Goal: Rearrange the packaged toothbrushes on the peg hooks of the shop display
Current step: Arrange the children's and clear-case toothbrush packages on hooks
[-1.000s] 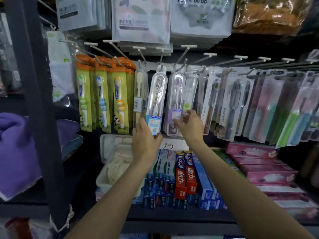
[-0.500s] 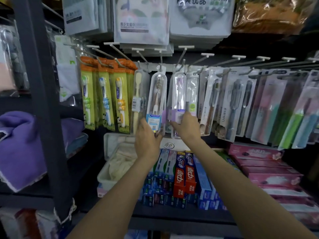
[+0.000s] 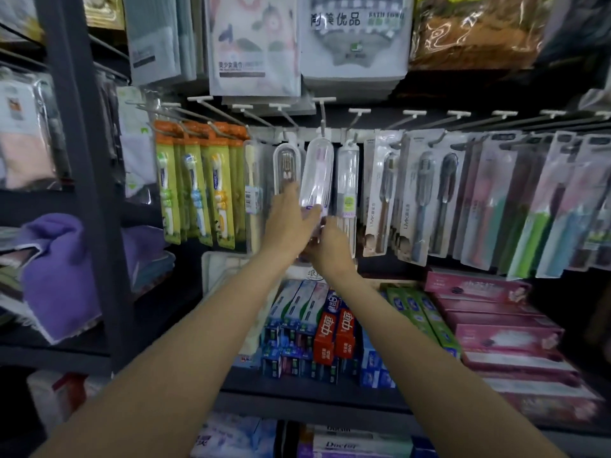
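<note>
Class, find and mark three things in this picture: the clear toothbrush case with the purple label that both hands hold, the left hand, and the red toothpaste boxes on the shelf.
Clear toothbrush case (image 3: 316, 173), head view, upper clear body.
Left hand (image 3: 287, 223), head view, back of hand.
Red toothpaste boxes (image 3: 334, 335), head view, box front.

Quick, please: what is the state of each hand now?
Left hand: holds the clear toothbrush case.
Right hand: touches the same case's bottom; grip cannot be told.
</note>
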`<state>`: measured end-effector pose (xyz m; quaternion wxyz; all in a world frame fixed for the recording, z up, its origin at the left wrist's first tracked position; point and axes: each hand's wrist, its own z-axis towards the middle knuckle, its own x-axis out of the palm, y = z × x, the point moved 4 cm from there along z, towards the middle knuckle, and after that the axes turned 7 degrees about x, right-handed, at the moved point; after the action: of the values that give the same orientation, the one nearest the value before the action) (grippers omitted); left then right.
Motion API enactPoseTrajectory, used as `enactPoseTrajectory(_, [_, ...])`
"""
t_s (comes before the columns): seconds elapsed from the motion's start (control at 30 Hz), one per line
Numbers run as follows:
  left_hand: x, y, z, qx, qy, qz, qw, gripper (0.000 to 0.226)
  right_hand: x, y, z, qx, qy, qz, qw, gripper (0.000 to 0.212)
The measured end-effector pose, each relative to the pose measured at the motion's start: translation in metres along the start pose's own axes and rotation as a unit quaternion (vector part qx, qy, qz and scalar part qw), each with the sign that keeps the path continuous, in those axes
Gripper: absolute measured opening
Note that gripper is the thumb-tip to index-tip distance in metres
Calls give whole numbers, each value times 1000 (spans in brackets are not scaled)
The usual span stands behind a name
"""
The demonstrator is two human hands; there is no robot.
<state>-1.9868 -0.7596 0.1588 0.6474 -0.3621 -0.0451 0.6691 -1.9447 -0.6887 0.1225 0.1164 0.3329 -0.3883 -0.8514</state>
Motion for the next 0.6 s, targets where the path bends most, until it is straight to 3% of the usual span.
enactPoseTrajectory(0.13, [1, 10, 7, -18, 41, 35, 998, 67, 6, -9, -14, -45, 122, 72, 989, 58])
enactPoseTrajectory(0.2, [-3, 17, 9, 3, 47, 72, 996, 70, 4, -22, -13, -42, 145, 51, 987, 62])
enactPoseTrajectory(0.43, [-11, 35, 12, 81, 44, 131, 987, 67, 9, -42, 42, 52, -31, -26, 998, 32])
enactPoseTrajectory(0.6, [-14, 50, 8, 139, 16, 130, 982, 65, 37, -48, 68, 98, -100, -30, 990, 53])
